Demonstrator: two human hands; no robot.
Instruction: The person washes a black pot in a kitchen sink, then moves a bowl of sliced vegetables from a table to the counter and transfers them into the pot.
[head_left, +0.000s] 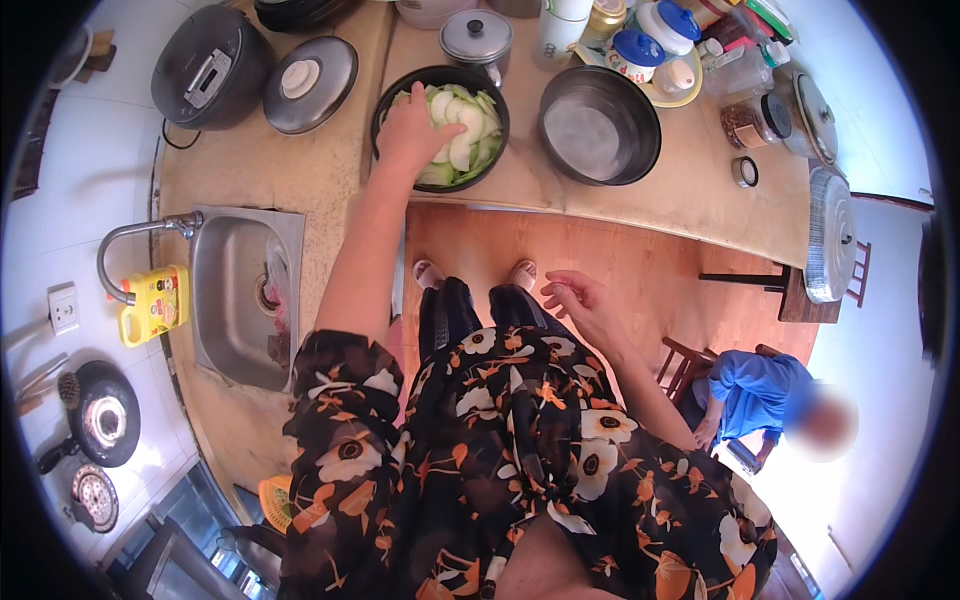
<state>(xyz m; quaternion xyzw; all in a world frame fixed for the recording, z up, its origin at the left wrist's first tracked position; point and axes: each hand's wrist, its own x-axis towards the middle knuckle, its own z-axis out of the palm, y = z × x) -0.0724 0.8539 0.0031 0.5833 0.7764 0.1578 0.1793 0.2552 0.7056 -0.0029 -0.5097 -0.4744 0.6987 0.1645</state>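
A dark round pan (498, 161) on the counter is heaped with thin pale-green vegetable slices (469, 124). Over its left side lies my left hand (411, 133), fingers spread on the pan's rim and the slices; whether it pinches any slice is hidden. My right hand (576, 296) hangs in the air before the counter, fingers loosely curled, holding nothing. To the right of the slices stands a second dark pan (651, 142), with what looks like clear water in it. Behind the first pan is a small lidded metal pot (475, 46).
At left are a steel sink (232, 300) with a faucet (112, 247), a rice cooker (210, 71) and a metal lid (311, 84). Jars (754, 120) crowd the counter's right end, near a small round tin (745, 172). A seated person in blue (757, 394) is at lower right.
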